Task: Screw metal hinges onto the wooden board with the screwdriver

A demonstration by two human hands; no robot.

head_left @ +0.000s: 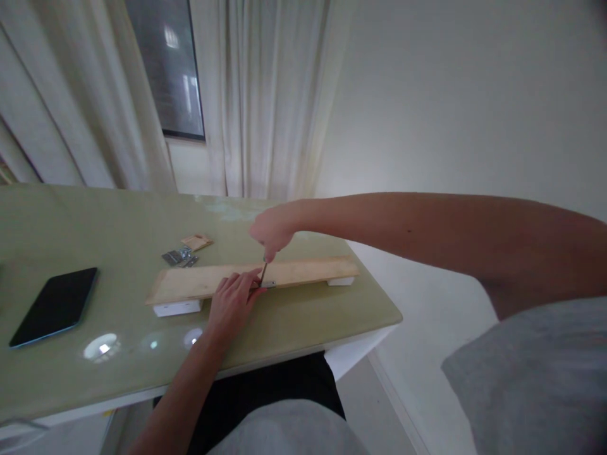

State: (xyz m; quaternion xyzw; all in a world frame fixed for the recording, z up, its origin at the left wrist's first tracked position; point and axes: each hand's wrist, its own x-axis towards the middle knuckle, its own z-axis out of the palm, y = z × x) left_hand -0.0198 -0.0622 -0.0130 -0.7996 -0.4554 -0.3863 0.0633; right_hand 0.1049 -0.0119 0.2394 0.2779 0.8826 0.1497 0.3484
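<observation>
A long pale wooden board (190,282) lies across the table, raised on white blocks near its two ends. At the middle of its near edge sits a small metal plate (269,284) with a hole in it. My left hand (232,302) rests on the board, its thumb and fingertips closed at the plate's left end. From above, my right hand (275,229) is closed round the handle of a screwdriver (263,273). The shaft points down and its tip meets the plate beside my left fingertips. My fingers hide most of the handle and any screw there.
Behind the board lie several small metal plates (180,256) and some thin wooden pieces (196,241). A black tablet (55,308) is on the left of the greenish tabletop (118,234). Under the board show a white left block (177,308) and a white right block (340,281).
</observation>
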